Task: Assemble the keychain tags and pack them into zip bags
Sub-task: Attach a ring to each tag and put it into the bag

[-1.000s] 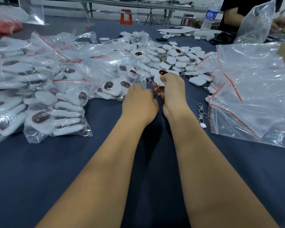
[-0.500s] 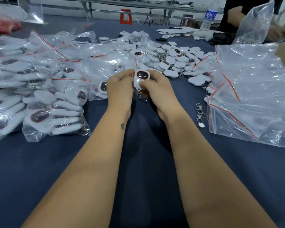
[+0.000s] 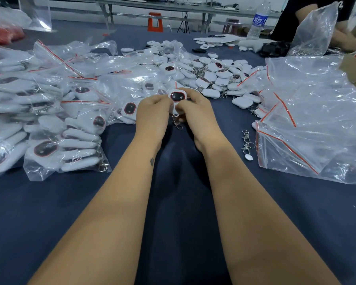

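I hold one tag (image 3: 177,97) up between both hands over the cloth (image 3: 49,212), its dark face toward me, left hand (image 3: 152,114) and right hand (image 3: 195,112) each pinching a side with curled fingertips, probably so the clip (image 3: 177,124) hanging below stays free to seat. Loose tags (image 3: 216,79) lie just beyond my hands, filled bags (image 3: 64,149) at my left and empty bags (image 3: 317,120) at my right, within reach for packing. Spare clips (image 3: 246,144) lie beside the empty ones.
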